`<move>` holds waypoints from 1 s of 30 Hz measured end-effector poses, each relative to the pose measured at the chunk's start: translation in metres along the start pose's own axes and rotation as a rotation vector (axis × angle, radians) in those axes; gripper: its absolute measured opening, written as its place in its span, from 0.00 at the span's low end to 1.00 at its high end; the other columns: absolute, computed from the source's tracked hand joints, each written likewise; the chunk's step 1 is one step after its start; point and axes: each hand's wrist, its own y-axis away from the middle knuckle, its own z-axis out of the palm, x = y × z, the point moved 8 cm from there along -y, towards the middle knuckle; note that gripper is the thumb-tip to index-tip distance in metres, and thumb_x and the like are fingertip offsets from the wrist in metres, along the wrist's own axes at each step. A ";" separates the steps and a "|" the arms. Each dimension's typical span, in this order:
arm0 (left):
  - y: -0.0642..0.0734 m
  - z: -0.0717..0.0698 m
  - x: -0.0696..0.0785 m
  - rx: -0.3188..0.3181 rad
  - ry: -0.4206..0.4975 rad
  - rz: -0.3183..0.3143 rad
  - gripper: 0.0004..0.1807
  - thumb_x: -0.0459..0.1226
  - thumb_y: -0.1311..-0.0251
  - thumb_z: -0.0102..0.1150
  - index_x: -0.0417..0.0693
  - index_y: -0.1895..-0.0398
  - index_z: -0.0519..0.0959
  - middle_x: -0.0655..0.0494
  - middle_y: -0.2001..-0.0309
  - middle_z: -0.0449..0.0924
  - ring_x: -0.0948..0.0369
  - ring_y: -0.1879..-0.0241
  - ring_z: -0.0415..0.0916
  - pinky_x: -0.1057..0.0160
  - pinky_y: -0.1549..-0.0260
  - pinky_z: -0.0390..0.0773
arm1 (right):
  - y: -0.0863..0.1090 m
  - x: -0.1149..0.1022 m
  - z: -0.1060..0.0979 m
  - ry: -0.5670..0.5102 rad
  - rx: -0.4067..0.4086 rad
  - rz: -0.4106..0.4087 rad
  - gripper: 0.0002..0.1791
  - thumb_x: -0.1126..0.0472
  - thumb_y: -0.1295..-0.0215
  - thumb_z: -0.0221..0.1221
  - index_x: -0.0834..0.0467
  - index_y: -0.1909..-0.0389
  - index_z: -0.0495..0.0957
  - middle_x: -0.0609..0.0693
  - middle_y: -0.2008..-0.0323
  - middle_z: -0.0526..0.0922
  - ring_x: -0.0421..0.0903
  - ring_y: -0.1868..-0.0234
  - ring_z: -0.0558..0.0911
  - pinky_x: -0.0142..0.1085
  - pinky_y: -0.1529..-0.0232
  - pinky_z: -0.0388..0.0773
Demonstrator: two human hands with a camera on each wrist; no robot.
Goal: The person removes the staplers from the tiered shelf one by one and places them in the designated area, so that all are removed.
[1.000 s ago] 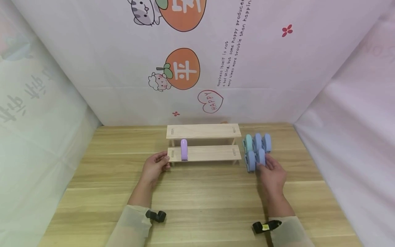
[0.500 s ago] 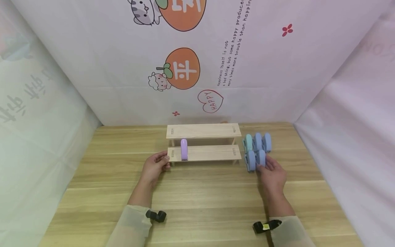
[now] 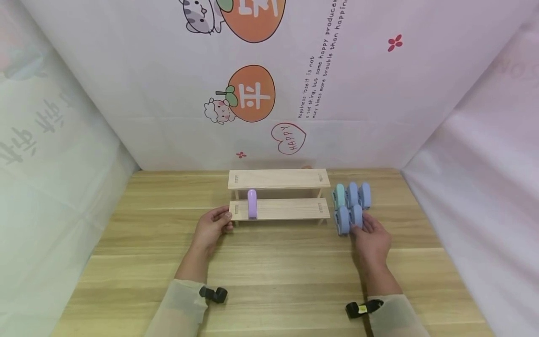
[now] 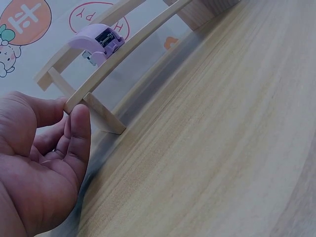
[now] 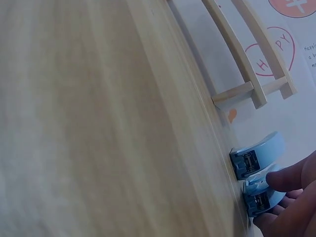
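In the head view, my left hand (image 3: pixel 213 227) pinches the left end of the lower wooden shelf (image 3: pixel 290 209) between thumb and fingers. A small purple stapler (image 3: pixel 251 204) stands on that shelf near its left end; its metal front shows in the left wrist view. My right hand (image 3: pixel 372 238) grips a small blue stapler (image 3: pixel 356 215) at the front of a cluster right of the shelf. Thumb and fingers lie on its two sides in the right wrist view. Beside it stands another blue stapler (image 5: pixel 256 155). A mint-green stapler (image 3: pixel 338 195) and two more blue ones form the back row.
An upper wooden shelf (image 3: pixel 278 179) stands behind the lower one, close to the printed white cloth (image 3: pixel 168 117) at the back. Cloth also hangs at both sides. Everything stands on a wood-grain table (image 3: pixel 273 276).
The blue stapler in my right hand has shifted very slightly toward me. Both hands otherwise keep their places.
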 end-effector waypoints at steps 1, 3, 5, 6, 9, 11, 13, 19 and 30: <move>0.000 0.000 0.000 -0.001 0.001 0.000 0.21 0.32 0.29 0.63 0.36 0.35 0.76 0.43 0.49 0.80 0.55 0.58 0.81 0.63 0.57 0.88 | 0.000 0.000 0.000 0.003 0.001 -0.001 0.34 0.69 0.33 0.64 0.57 0.26 0.70 0.58 0.29 0.72 0.53 0.29 0.74 0.41 0.32 0.76; 0.000 0.001 0.000 -0.003 0.002 0.000 0.21 0.31 0.29 0.63 0.36 0.35 0.76 0.43 0.49 0.80 0.55 0.58 0.81 0.63 0.57 0.88 | 0.001 0.000 -0.001 0.003 0.003 0.000 0.34 0.69 0.33 0.65 0.57 0.27 0.70 0.58 0.29 0.72 0.53 0.29 0.74 0.41 0.32 0.76; 0.000 0.001 0.001 -0.003 0.001 0.001 0.21 0.31 0.29 0.63 0.36 0.35 0.76 0.43 0.49 0.80 0.55 0.59 0.81 0.63 0.57 0.88 | 0.001 -0.001 -0.003 0.020 0.013 -0.008 0.33 0.68 0.34 0.65 0.57 0.27 0.71 0.57 0.29 0.73 0.52 0.29 0.74 0.42 0.31 0.76; 0.000 0.001 0.001 -0.002 0.000 0.002 0.21 0.31 0.29 0.63 0.36 0.36 0.76 0.43 0.49 0.80 0.55 0.59 0.81 0.63 0.57 0.88 | 0.001 -0.002 -0.004 0.029 0.018 -0.014 0.33 0.67 0.34 0.65 0.57 0.27 0.71 0.57 0.29 0.73 0.52 0.29 0.74 0.43 0.31 0.75; 0.001 0.001 0.002 0.004 -0.002 0.004 0.20 0.31 0.29 0.63 0.36 0.36 0.76 0.43 0.50 0.80 0.56 0.59 0.81 0.63 0.58 0.88 | 0.002 -0.005 -0.005 0.047 0.030 -0.040 0.33 0.65 0.34 0.65 0.57 0.28 0.72 0.56 0.30 0.74 0.51 0.29 0.74 0.43 0.30 0.74; 0.001 0.001 0.002 0.008 -0.003 0.005 0.20 0.31 0.29 0.63 0.36 0.36 0.76 0.44 0.50 0.80 0.56 0.60 0.81 0.63 0.58 0.88 | 0.003 -0.007 -0.006 0.059 0.039 -0.060 0.32 0.65 0.33 0.65 0.57 0.27 0.72 0.55 0.30 0.74 0.50 0.30 0.74 0.43 0.29 0.74; 0.002 0.000 0.003 0.011 0.000 0.005 0.21 0.31 0.29 0.63 0.36 0.35 0.76 0.43 0.49 0.80 0.56 0.60 0.81 0.63 0.58 0.88 | 0.005 -0.010 -0.007 0.062 0.052 -0.079 0.32 0.65 0.33 0.65 0.57 0.28 0.72 0.55 0.30 0.75 0.50 0.30 0.75 0.43 0.30 0.75; 0.002 0.000 0.002 0.013 -0.004 0.002 0.21 0.31 0.29 0.63 0.36 0.35 0.76 0.43 0.50 0.80 0.55 0.60 0.81 0.63 0.58 0.89 | 0.010 -0.020 -0.011 0.069 0.094 -0.119 0.30 0.63 0.32 0.65 0.56 0.29 0.74 0.54 0.32 0.77 0.51 0.32 0.77 0.43 0.31 0.76; 0.002 0.001 0.004 0.016 -0.009 -0.002 0.21 0.30 0.29 0.62 0.35 0.35 0.76 0.43 0.50 0.79 0.56 0.60 0.81 0.64 0.58 0.89 | 0.018 -0.032 -0.010 -0.003 0.127 -0.212 0.27 0.65 0.33 0.66 0.58 0.32 0.77 0.56 0.34 0.79 0.52 0.33 0.78 0.37 0.34 0.78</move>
